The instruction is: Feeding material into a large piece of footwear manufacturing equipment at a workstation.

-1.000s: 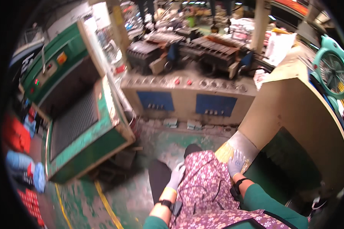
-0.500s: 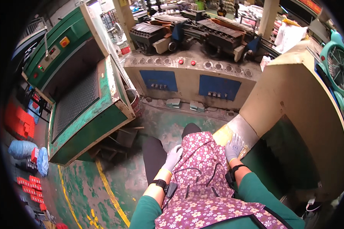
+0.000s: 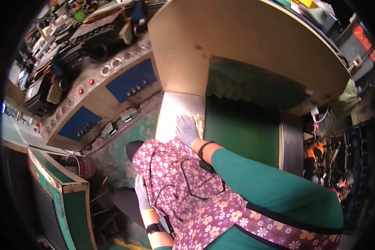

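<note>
Right hand point(image 3: 186, 128): it lies palm down on the pale surface point(image 3: 168, 111), with its fingers a little apart.
Left hand point(image 3: 142, 192): it rests against the side of the apron point(image 3: 171, 168); whether its fingers are together or apart, I cannot tell.
Pale surface: it is in front of the person, between the apron and the beige cabinet point(image 3: 177, 54).
Opening point(image 3: 241, 137): it is just right of the pale surface, dark green inside.
Bucket point(image 3: 87, 167): reddish, at the left near the green machine point(image 3: 77, 208); its contents are too dim to tell.
Pedals point(image 3: 129, 114): two, pale green, below the console point(image 3: 105, 103).
</note>
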A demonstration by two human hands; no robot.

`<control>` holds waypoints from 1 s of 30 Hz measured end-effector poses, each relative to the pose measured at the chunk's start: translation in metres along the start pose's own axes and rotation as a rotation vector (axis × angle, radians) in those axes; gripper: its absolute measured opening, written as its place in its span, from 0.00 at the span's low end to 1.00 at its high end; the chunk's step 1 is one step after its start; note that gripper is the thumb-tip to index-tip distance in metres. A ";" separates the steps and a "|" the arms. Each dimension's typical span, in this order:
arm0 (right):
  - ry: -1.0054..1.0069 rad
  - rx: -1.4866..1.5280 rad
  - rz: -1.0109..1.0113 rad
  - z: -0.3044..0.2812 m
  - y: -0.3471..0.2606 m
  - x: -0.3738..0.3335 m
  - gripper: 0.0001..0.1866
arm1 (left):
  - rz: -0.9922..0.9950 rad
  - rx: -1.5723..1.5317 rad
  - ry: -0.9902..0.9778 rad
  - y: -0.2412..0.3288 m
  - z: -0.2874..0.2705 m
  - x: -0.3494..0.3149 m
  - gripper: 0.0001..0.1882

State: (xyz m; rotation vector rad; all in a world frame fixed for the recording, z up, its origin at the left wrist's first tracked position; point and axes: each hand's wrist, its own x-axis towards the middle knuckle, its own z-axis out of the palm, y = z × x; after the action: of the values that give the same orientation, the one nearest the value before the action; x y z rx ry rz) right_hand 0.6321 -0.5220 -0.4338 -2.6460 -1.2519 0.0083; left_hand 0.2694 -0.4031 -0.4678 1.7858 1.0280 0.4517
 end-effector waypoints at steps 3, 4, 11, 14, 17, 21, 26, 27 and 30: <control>0.058 -0.043 0.029 -0.007 0.022 -0.004 0.30 | 0.073 0.052 -0.084 0.035 0.011 0.008 0.23; 0.103 -0.043 0.007 -0.009 0.018 -0.004 0.30 | 0.076 0.070 -0.062 0.029 0.008 0.006 0.23; 0.118 0.035 -0.022 -0.007 0.012 -0.006 0.31 | 0.006 -0.060 -0.058 0.032 0.009 0.000 0.24; 0.145 0.023 -0.012 -0.007 0.010 -0.008 0.31 | -0.016 -0.110 -0.043 0.037 0.007 -0.002 0.25; 0.072 0.020 0.002 -0.007 0.011 -0.009 0.31 | -0.097 -0.114 -0.002 0.047 0.007 -0.002 0.26; 0.088 0.007 -0.010 -0.007 0.007 -0.006 0.31 | -0.154 -0.158 0.049 0.041 0.003 -0.002 0.26; 0.087 -0.021 -0.010 -0.007 0.010 -0.005 0.32 | -0.093 -0.171 0.021 0.044 0.007 0.000 0.25; 0.083 -0.043 -0.005 -0.006 0.011 -0.006 0.32 | -0.100 -0.173 0.019 0.046 0.010 0.001 0.25; 0.237 0.068 -0.049 -0.001 0.012 -0.004 0.28 | 0.048 0.065 0.015 0.034 0.006 0.002 0.25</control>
State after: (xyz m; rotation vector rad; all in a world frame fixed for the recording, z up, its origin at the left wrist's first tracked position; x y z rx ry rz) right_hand 0.6389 -0.5333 -0.4352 -2.4716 -1.2129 -0.2579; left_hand 0.2897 -0.4101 -0.4404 1.8708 1.0224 0.4663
